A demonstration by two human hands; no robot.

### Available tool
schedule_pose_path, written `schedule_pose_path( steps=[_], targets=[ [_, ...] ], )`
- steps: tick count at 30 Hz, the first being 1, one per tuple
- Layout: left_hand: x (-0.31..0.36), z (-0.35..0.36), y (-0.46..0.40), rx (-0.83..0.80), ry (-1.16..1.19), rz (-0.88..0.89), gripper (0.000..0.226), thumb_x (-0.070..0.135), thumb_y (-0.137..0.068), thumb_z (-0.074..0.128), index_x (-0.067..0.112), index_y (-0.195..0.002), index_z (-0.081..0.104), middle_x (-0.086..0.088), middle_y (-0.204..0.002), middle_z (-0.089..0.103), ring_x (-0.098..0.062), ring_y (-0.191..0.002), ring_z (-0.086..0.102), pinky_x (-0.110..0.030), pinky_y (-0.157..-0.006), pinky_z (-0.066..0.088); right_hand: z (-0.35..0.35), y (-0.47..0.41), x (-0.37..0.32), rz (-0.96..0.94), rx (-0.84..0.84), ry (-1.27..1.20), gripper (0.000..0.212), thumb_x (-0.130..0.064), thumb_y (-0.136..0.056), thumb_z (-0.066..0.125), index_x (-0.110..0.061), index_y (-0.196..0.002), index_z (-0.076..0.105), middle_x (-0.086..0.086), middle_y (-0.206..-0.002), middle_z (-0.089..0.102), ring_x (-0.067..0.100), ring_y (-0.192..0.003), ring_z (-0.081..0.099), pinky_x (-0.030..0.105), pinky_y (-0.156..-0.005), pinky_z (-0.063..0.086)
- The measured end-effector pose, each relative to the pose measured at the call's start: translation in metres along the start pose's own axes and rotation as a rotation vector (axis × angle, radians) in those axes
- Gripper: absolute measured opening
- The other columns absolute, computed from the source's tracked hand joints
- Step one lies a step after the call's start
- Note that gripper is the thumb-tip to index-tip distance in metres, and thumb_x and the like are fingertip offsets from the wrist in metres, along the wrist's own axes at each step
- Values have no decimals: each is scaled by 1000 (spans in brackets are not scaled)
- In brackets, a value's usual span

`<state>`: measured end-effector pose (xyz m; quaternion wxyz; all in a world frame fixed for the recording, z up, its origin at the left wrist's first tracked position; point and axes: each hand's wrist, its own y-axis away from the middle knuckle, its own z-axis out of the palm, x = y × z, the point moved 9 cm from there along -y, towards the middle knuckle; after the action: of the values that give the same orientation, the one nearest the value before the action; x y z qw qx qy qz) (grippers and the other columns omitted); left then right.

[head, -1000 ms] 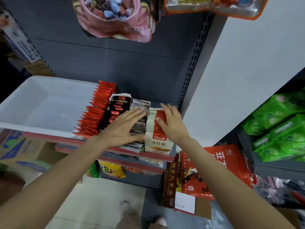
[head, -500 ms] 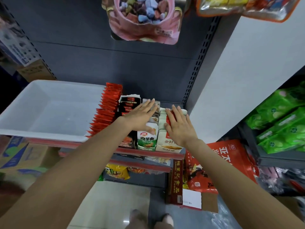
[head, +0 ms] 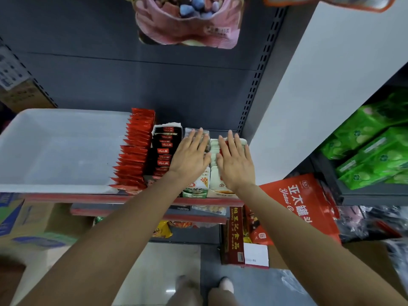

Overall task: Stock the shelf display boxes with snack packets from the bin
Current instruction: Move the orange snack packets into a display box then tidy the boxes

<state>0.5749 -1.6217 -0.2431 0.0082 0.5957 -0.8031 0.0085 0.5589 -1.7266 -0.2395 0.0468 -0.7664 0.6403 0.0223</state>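
Both hands have slid further back along the rows since the earlier frames, the left hand (head: 191,154) having come off the black packets and onto the row beside them. It is now lying flat, fingers straight and holding nothing, pressing on the tops of the green-and-white snack packets (head: 197,184) standing in their display box. The right hand (head: 236,161) is lying just beside it, likewise flat with straight fingers and gripping nothing, pressing on the neighbouring row of white-and-red snack packets (head: 217,186) at the right end of the grey metal shelf (head: 66,198). The thumbs are nearly touching.

To the left of these rows, black snack packets with red labels (head: 164,151) are standing in a white cardboard display box, and a row of shiny red foil packets (head: 134,155) is running from the shelf's front edge to its back. Further left, the white plastic bin (head: 55,151) is sitting on the same shelf, its floor showing bare.

A pink bag of wrapped sweets (head: 187,21) is hanging above. Bright green packs (head: 375,146) are filling the adjoining shelf on the right, and a large red bag with white lettering (head: 298,202) is leaning below. The person's feet (head: 205,286) are showing on the floor.
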Motion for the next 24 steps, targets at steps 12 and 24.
schedule_pose_path(
  steps=[12,24],
  targets=[
    [11,-14,60,-214,16,221,105,82,-76,21,14,-150,-10,-5,-156,-20,-17,-143,-20,-34,-118,-8,-22,45,9,-108,-116,-109,68,-53,-97,21,-15,-152,5,0,-159,4,14,-147,-1,32,-117,0],
    [7,-7,39,-328,31,158,110,48,-80,66,19,-149,-14,-3,-155,-24,-17,-144,-19,-31,-118,-4,-22,34,5,-171,-134,-26,70,-40,-96,47,-13,-150,12,6,-158,9,24,-145,15,37,-116,20]
  ],
)
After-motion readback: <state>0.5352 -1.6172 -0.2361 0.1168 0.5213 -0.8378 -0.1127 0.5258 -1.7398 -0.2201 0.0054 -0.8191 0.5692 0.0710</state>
